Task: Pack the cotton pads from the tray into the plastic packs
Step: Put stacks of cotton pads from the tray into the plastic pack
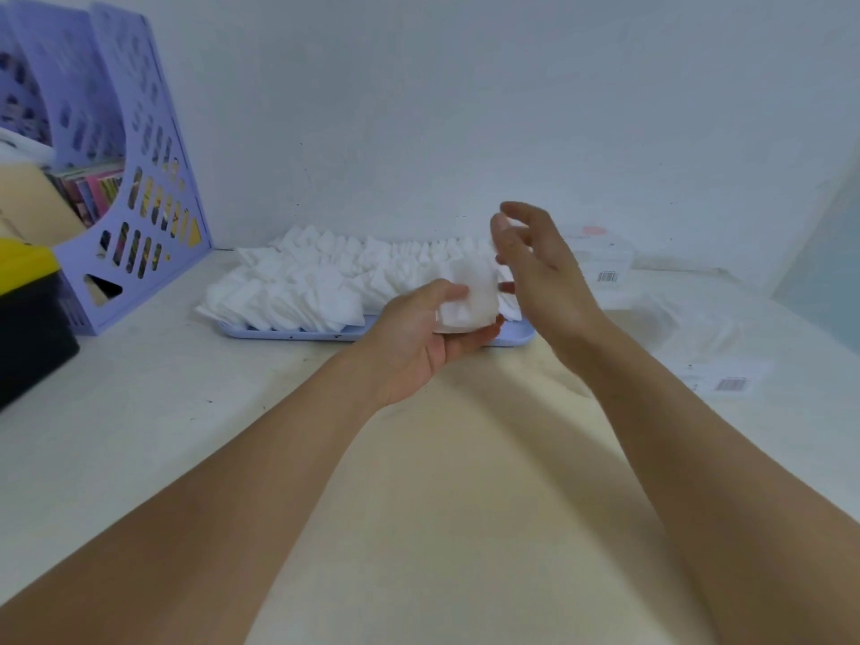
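Holding a small stack of cotton pads [465, 297] above the near edge of the tray [288, 331], the left hand [419, 332] cups the stack from below, its thumb pressed on the stack's left face and its fingers curled under it. The right hand [535, 263] hovers just right of the stack, its fingers loosely spread and slightly bent; a small blurred white patch shows at the fingertips, and I cannot tell whether it is a pad pinched there or only motion blur.

Behind the hands, a big heap of loose cotton pads [316, 281] fills the lilac tray, which lies across the far middle of the pale tabletop [419, 505], close to the white wall [465, 109]. Some pads overhang the tray's near left rim.

To the right of the tray, near the wall, lies a clear plastic pack [600, 253] with a barcode label and a pink mark. Nearer, at the right edge of the tabletop, another flat clear plastic pack with a barcode [726, 379] lies on the surface.

At the far left stands a lilac perforated file holder [139, 216] with colourful papers inside. Just in front of it, at the left edge, sits a black box with a yellow top [28, 314].
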{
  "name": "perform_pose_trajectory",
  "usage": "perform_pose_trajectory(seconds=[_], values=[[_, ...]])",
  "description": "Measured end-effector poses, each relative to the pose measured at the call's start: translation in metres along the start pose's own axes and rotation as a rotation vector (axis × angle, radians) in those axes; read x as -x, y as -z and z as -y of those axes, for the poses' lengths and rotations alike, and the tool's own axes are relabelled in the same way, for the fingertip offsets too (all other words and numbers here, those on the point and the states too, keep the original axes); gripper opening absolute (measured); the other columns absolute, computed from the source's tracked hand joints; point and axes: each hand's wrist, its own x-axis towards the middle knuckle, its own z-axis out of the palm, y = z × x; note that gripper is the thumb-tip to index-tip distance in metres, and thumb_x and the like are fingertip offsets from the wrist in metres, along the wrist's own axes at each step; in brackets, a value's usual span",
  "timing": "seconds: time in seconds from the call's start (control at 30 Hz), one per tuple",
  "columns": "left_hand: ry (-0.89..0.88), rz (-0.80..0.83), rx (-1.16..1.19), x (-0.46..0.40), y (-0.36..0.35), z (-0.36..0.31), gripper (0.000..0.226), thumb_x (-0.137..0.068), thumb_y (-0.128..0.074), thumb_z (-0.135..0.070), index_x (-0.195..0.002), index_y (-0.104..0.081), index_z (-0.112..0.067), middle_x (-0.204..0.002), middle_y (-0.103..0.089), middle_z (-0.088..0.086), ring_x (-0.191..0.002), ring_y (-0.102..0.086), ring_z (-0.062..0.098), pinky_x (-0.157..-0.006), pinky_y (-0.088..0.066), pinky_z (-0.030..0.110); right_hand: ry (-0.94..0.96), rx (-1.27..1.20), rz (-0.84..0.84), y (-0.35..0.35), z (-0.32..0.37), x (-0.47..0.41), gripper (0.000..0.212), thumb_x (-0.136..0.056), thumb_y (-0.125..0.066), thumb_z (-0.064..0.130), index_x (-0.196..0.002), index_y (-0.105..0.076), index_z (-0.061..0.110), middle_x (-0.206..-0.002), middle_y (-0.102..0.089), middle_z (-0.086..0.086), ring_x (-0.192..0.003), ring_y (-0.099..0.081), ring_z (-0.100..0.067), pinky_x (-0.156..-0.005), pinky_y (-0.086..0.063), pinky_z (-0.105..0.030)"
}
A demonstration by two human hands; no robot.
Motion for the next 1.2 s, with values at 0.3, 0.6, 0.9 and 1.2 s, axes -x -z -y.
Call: perform_pose_trajectory(seconds=[0.3,0.6,0.9,1.2], values=[[-0.021,-0.094,-0.44,-0.003,-0.003,0.007,0.034,-0.102,-0.042,-0.026,-0.127,-0.05,-0.005,-0.102,-0.063,0.017,-0.069,-0.061,0.019,-0.051,-0.046,0.029,-0.126,-0.034,0.065,-0.021,0.005,0.01,0.069,-0.094,-0.033,0.072,-0.145,-0.044,0.027,-0.141,-0.055,0.001,-0.13,-0.053,-0.017,-0.113,-0.041,-0.045],[-0.073,-0.042,-0.686,-0.009,0.002,0.007,0.038,-0.093,-0.046,-0.032,-0.13,-0.05,-0.024,-0.093,-0.06,0.004,-0.064,-0.049,0.015,-0.046,-0.036,0.026,0.047,0.224,0.44,0.0,0.007,0.016,0.06,-0.101,-0.038,0.055,-0.144,-0.051,0.016,-0.137,-0.059,0.002,-0.118,-0.057,-0.001,-0.1,-0.044,-0.015],[-0.153,-0.139,-0.635,-0.007,-0.001,0.008,0.021,-0.096,-0.046,-0.013,-0.117,-0.043,-0.018,-0.098,-0.055,0.006,-0.062,-0.045,0.014,-0.047,-0.036,0.027,0.087,0.282,0.453,0.027,0.006,0.002,0.019,-0.099,-0.065,0.026,-0.108,-0.072,0.011,-0.091,-0.072,0.002,-0.079,-0.068,-0.008,-0.071,-0.056,-0.029],[-0.684,-0.183,-0.714,-0.014,-0.008,0.037,0.065,-0.092,-0.068,-0.009,-0.143,-0.034,-0.031,-0.128,-0.054,-0.001,-0.091,-0.07,0.014,-0.077,-0.062,0.04,0.0,0.344,0.149,0.06,0.005,-0.01,0.033,-0.084,-0.073,0.019,-0.078,-0.059,-0.011,-0.067,-0.055,-0.018,-0.058,-0.052,-0.018,-0.051,-0.041,-0.026]])
